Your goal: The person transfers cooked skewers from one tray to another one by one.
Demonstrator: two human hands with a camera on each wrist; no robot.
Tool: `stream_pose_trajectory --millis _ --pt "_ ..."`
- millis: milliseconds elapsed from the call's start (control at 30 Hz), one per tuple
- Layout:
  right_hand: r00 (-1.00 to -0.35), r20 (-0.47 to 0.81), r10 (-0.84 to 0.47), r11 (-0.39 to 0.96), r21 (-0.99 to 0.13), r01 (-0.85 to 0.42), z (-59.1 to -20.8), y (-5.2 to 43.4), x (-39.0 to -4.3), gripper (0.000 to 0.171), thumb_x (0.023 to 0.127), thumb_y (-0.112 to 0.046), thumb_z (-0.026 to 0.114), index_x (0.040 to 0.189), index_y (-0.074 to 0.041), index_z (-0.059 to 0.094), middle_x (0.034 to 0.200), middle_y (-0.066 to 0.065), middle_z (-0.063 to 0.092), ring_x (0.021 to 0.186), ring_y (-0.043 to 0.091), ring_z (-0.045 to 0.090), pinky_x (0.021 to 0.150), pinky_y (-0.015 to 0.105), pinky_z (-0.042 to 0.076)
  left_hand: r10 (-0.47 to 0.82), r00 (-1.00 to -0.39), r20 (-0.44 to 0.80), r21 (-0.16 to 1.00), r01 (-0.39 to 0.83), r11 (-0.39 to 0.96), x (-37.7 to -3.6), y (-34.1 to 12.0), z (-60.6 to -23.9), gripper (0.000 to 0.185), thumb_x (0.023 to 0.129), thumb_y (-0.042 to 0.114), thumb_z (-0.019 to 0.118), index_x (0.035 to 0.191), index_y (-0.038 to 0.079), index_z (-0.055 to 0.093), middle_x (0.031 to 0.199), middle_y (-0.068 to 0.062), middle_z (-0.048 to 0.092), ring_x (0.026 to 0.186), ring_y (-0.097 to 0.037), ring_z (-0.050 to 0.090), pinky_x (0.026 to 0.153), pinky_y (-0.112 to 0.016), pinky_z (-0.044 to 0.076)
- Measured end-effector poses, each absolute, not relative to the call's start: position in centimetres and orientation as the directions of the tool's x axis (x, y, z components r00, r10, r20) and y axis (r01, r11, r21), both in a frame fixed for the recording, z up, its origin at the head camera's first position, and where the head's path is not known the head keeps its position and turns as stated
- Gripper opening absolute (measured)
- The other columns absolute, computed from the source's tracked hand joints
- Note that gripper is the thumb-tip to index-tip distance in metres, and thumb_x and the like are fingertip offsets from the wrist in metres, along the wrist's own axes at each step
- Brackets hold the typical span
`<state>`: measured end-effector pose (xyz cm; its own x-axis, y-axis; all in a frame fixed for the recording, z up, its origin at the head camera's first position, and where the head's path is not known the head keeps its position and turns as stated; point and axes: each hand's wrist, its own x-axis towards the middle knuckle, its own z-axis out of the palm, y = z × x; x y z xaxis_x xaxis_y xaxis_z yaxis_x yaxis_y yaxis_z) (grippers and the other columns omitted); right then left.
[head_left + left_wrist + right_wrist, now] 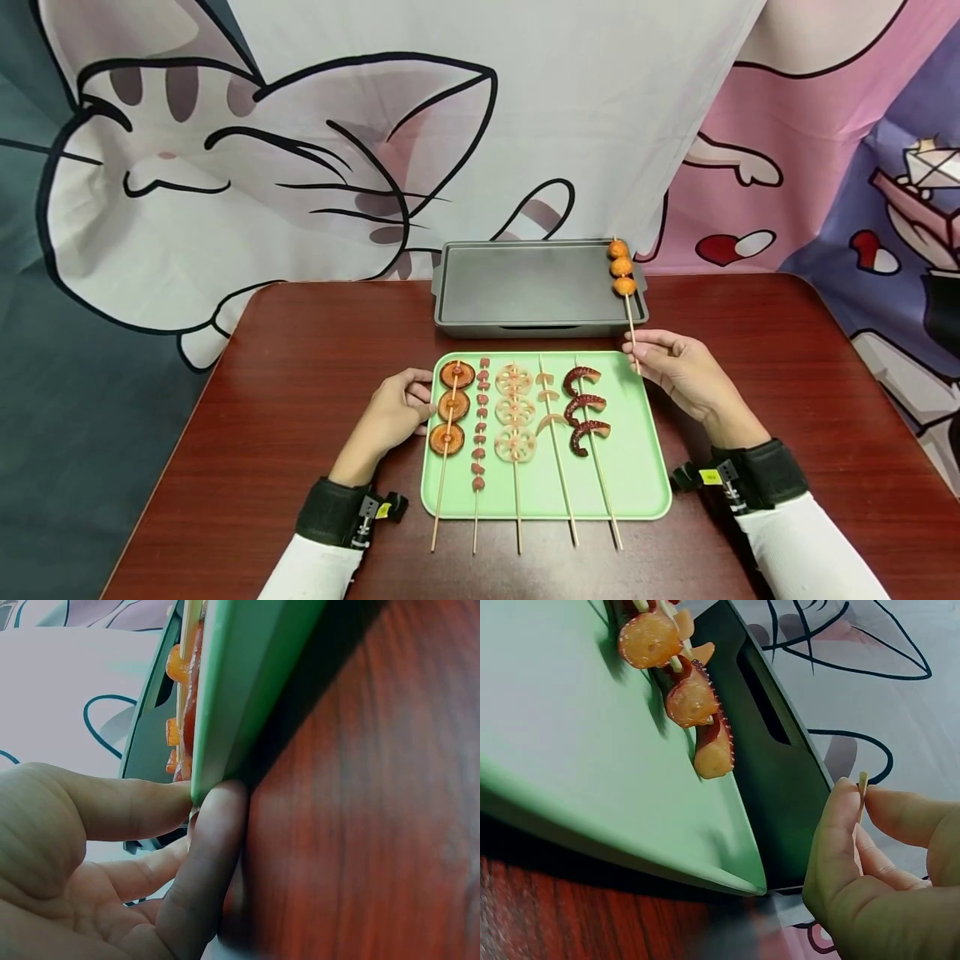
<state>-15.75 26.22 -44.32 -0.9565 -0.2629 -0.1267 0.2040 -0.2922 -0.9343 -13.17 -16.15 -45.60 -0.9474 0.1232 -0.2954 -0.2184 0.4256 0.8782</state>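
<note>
My right hand (639, 346) pinches the lower end of a wooden skewer with three orange balls (622, 267), holding it over the right edge of a grey griddle pan (525, 283). In the right wrist view the stick's tip (862, 780) shows between thumb and forefinger of that hand (861, 799). My left hand (427, 408) pinches the left rim of a green tray (637, 467); the left wrist view shows the hand (201, 806) on the tray's edge (247, 675).
Five skewers lie side by side on the tray: brown round slices (452, 406), small red pieces (480, 425), lotus root (514, 410), pale bits (550, 400), dark red tentacles (585, 408). All stand on a dark red table (300, 375) before a cartoon cloth backdrop.
</note>
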Motion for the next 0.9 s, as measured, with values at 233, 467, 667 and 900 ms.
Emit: stream_pose_trajectory --millis 233,467,667,900 --pt "-0.959 -0.111 -0.259 -0.298 -0.936 0.189 -44.3 26.19 -15.68 0.021 0.101 0.004 0.06 0.117 -0.006 0.069 0.102 0.003 0.077 0.089 0.01 0.075 0.083 0.023 0.063 0.12 -0.947 -0.297 0.878 -0.221 0.423 -13.25 -16.13 -45.62 0.047 0.093 -0.006 0.065 0.139 -0.002 0.056 0.1 -0.015 0.058 0.078 -0.018 0.061 0.057 -0.031 0.061" --pt "-0.959 -0.091 -0.268 -0.317 -0.932 0.177 -44.52 26.32 -15.76 0.025 0.1 0.007 0.059 0.116 -0.007 0.071 0.103 0.003 0.078 0.088 0.01 0.075 0.079 0.023 0.063 0.122 -0.948 -0.294 0.88 -0.219 0.42 -13.21 -16.14 -45.68 0.047 0.093 -0.006 0.065 0.139 -0.002 0.056 0.1 -0.014 0.058 0.078 -0.018 0.061 0.057 -0.031 0.061" --pt "-0.959 -0.074 -0.272 -0.343 -0.924 0.169 -44.51 26.28 -15.78 0.026 0.1 0.009 0.058 0.115 -0.007 0.073 0.102 0.004 0.078 0.088 0.011 0.076 0.078 0.023 0.063 0.125 -0.95 -0.288 0.884 -0.214 0.415 -13.22 -16.14 -45.63 0.047 0.092 -0.007 0.066 0.139 -0.002 0.057 0.099 -0.014 0.058 0.077 -0.018 0.061 0.057 -0.031 0.061" --pt "-0.959 -0.06 -0.278 -0.312 -0.938 0.149 -44.19 26.26 -15.66 0.025 0.101 0.009 0.057 0.114 -0.007 0.072 0.101 0.002 0.078 0.087 0.01 0.075 0.075 0.023 0.063 0.13 -0.949 -0.288 0.89 -0.215 0.403 -13.16 -16.07 -45.57 0.047 0.092 -0.007 0.066 0.138 -0.003 0.057 0.099 -0.015 0.058 0.077 -0.018 0.061 0.056 -0.03 0.061"
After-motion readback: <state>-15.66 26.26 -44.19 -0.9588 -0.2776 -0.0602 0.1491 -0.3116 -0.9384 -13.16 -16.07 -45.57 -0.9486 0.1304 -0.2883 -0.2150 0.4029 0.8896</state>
